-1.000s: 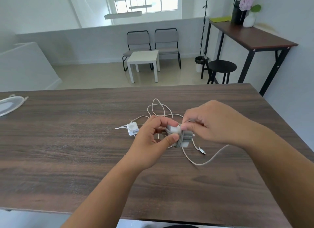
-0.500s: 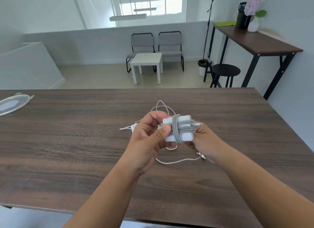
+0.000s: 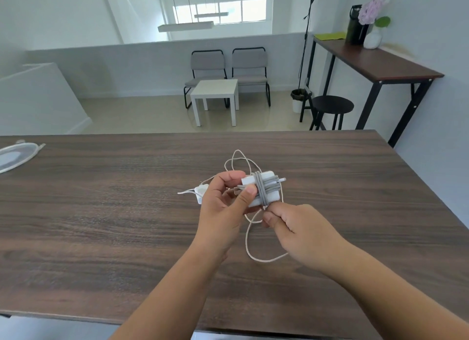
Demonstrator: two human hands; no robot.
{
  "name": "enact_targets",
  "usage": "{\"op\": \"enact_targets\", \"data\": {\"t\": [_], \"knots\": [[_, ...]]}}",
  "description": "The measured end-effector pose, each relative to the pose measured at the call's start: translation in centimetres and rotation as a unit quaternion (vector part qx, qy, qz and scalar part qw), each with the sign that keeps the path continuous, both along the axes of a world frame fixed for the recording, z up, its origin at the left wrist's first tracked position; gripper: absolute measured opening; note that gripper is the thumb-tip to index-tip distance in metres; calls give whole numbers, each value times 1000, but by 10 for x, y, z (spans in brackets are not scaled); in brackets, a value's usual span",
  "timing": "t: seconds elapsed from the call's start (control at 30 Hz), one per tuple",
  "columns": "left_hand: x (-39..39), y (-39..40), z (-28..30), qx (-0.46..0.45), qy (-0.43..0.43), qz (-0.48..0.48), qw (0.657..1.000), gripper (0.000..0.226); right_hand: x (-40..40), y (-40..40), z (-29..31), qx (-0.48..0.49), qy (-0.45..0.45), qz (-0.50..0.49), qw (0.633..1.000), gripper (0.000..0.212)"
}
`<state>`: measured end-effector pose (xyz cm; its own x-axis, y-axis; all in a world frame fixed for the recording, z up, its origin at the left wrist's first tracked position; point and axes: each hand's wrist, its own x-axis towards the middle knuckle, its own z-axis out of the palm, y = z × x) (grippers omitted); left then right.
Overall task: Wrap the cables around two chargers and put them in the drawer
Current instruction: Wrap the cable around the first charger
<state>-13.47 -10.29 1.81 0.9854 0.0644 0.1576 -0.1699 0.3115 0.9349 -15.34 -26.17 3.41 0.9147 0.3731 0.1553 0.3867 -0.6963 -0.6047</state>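
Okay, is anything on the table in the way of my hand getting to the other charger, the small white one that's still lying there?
Nothing visible blocks the small white charger; it lies on the table just beyond the left hand. But both hands are busy: the left hand holds the wrapped charger, and the right hand pinches its cable.

No text, label, brand mark, number or sign can be read anywhere in the head view. The white charger (image 3: pixel 264 190), its grey cable (image 3: pixel 262 187) and the small second charger (image 3: pixel 201 191) on the worktop (image 3: pixel 101 212) show plain surfaces; any print on them is too small or blurred to make out.
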Motion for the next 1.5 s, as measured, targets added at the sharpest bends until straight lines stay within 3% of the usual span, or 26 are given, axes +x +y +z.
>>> {"op": "enact_targets", "data": {"t": [0.17, 0.3, 0.5, 0.6, 0.73, 0.9, 0.97, 1.0, 1.17, 1.23, 1.37, 1.5], "knots": [[3, 5, -7, 148, -52, 36, 987, 27, 2, -9, 18, -115, -92, 33, 989, 30], [-3, 9, -3, 221, -75, -6, 972, 26, 15, -17, 30, -140, -161, 89, 973, 43], [-9, 23, 13, 282, -103, -89, 950, 25, 32, -23, 48, -114, -194, 100, 969, 40], [-12, 26, 14, 250, -83, -140, 955, 27, 41, -23, 48, -59, -142, 112, 982, 34], [-15, 29, 14, 132, -35, -188, 973, 37, 48, -19, 47, 99, -16, 106, 989, 35], [-16, 24, 10, -30, 4, -198, 980, 56, 43, -1, 18, 325, 155, 100, 928, 33], [-14, 22, 8, -80, 20, -184, 979, 63, 40, 6, 7, 395, 190, 80, 895, 19], [-13, 21, 7, -98, 22, -173, 980, 63, 36, 9, 3, 403, 193, 72, 892, 24], [-8, 16, 5, -130, 21, -127, 983, 63, 21, 14, -9, 305, 108, -17, 946, 36], [-7, 13, 4, -150, 31, -112, 982, 61, 21, 12, -12, 243, 80, -41, 966, 31], [-1, 10, 3, -180, 56, -71, 980, 22, 15, 11, -16, 156, 53, -29, 986, 21], [6, 8, -3, -172, 63, -25, 983, 23, 8, 10, -17, 46, -10, -21, 999, 18]]}}
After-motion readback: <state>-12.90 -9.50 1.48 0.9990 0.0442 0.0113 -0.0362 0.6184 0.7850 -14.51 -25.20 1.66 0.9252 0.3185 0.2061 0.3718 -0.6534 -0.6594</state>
